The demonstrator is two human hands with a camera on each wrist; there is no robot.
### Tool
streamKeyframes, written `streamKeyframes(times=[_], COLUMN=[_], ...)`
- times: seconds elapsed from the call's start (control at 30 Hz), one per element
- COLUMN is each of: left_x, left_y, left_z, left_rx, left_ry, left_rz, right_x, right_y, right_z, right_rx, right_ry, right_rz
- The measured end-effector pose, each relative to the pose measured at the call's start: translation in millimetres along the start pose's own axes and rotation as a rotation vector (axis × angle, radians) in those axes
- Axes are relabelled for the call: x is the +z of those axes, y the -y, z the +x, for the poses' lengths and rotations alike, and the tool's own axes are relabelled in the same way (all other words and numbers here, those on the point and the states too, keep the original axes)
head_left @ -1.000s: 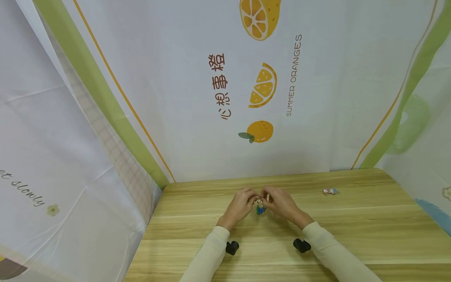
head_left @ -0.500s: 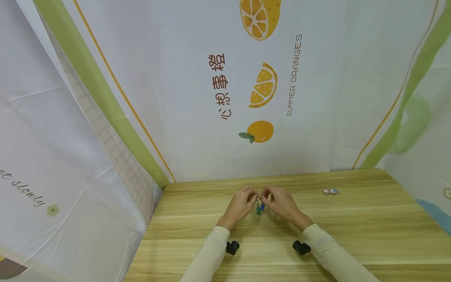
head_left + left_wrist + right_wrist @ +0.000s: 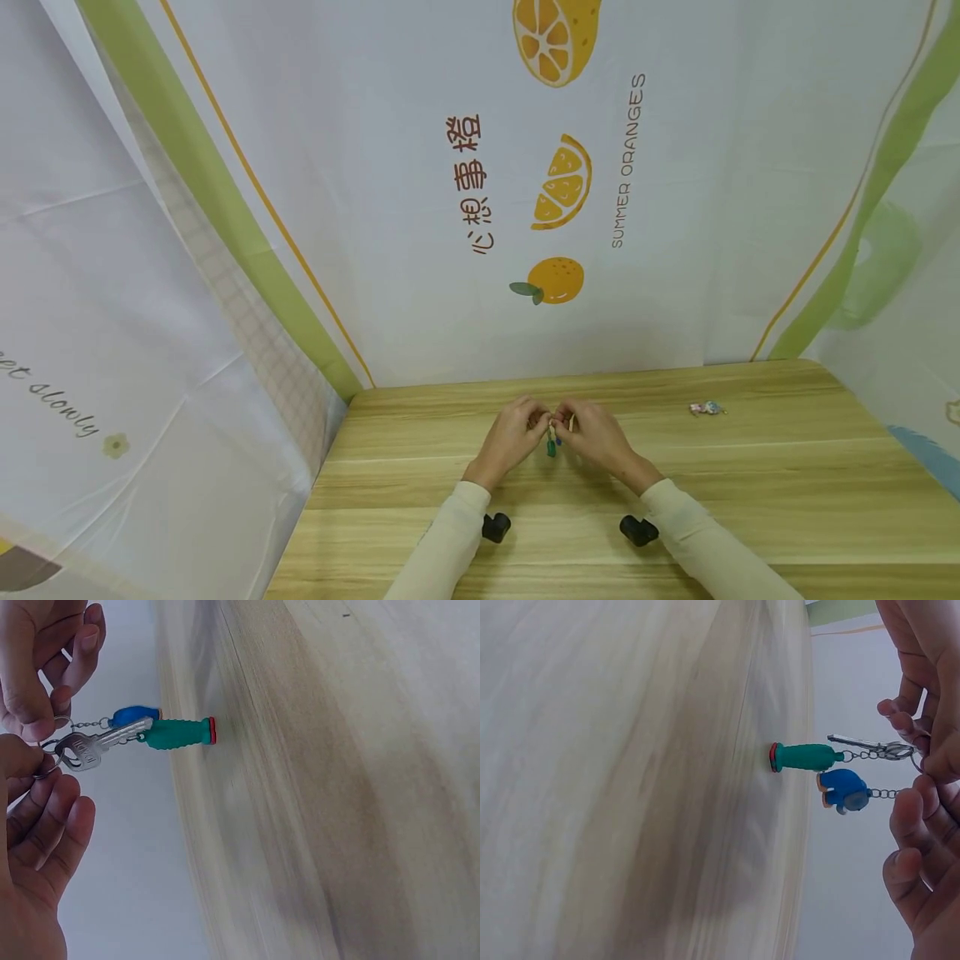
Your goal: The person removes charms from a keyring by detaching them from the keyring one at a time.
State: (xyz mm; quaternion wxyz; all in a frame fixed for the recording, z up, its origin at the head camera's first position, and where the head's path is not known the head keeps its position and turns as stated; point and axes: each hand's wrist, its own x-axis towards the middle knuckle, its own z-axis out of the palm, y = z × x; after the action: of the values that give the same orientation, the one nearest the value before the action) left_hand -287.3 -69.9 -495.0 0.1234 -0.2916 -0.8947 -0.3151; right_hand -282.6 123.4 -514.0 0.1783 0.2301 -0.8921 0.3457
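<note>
In the head view my left hand [image 3: 510, 440] and right hand [image 3: 597, 435] meet fingertip to fingertip above the table. A metal key ring [image 3: 916, 760] is pinched by the left thumb and fingers, with a silver key [image 3: 86, 752] on it. From this ring also hangs a green bottle-shaped charm [image 3: 806, 757] with a red base, on a short chain. My right thumb and fingers pinch the ring end of a blue elephant keychain [image 3: 844, 789]. Fingertips partly cover where the rings come together.
A small pink-and-blue figurine keychain [image 3: 707, 408] lies on the wooden table [image 3: 750, 483] at the back right. Black devices [image 3: 639, 530] show beneath both wrists. A white printed cloth [image 3: 405, 333] stands behind the table's far edge.
Both hands stay nearly in place while the fingers shift slightly at the rings. The green charm now hangs in front, and less of the blue elephant shows in the head view.
</note>
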Motion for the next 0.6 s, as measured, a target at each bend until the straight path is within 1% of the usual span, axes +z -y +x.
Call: streamKeyframes(times=[0.37,0.6], left_x=[1.7,2.0], left_y=[3.4,3.9], left_z=[0.9,1.2], left_rx=[-0.005,-0.005], left_ry=[-0.051,-0.05], left_rz=[0.031,0.025], right_x=[0.9,0.0], right_y=[-2.1,-2.1], right_z=[-0.9,-0.8], right_rx=[-0.035,0.007], right_ry=[-0.016,0.01], right_rz=[-0.001,-0.005])
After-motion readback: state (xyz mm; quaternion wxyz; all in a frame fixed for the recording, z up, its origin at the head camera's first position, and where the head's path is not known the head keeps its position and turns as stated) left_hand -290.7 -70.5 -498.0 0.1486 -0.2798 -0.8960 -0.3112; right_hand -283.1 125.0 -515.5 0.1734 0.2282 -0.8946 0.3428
